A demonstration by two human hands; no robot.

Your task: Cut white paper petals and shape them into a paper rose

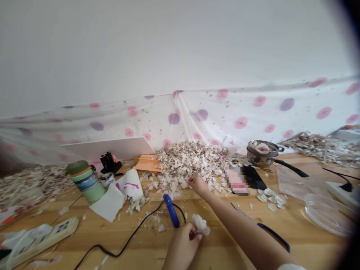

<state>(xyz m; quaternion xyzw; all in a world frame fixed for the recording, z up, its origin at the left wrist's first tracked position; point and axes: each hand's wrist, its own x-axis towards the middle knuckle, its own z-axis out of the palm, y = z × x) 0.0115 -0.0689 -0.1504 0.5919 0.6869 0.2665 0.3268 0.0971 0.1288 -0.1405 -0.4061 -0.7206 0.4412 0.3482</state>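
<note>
My left hand (pixel 184 242) is closed in a pinch around the base of a white flower (pixel 201 224) with layered, ruffled petals, held just above the table near its front edge. My right hand (pixel 198 185) stretches out to the front of a large heap of pale, dry petals (pixel 194 165). Its thumb and fingers are pinched together there; what is between them, if anything, is too small to make out. Just beyond my left hand lies a blue corded tool (pixel 171 210), its black cord (pixel 120 251) running off to the left.
A green bottle (pixel 87 182), paper (pixel 108 204) and a power strip (pixel 53 240) are on the left. Rightward are a phone (pixel 254 177), a steel pan (pixel 260 159), loose white petals (pixel 272 198), a clear plastic dish (pixel 329 215) and a dark-blue handle (pixel 274 236) beside my right forearm.
</note>
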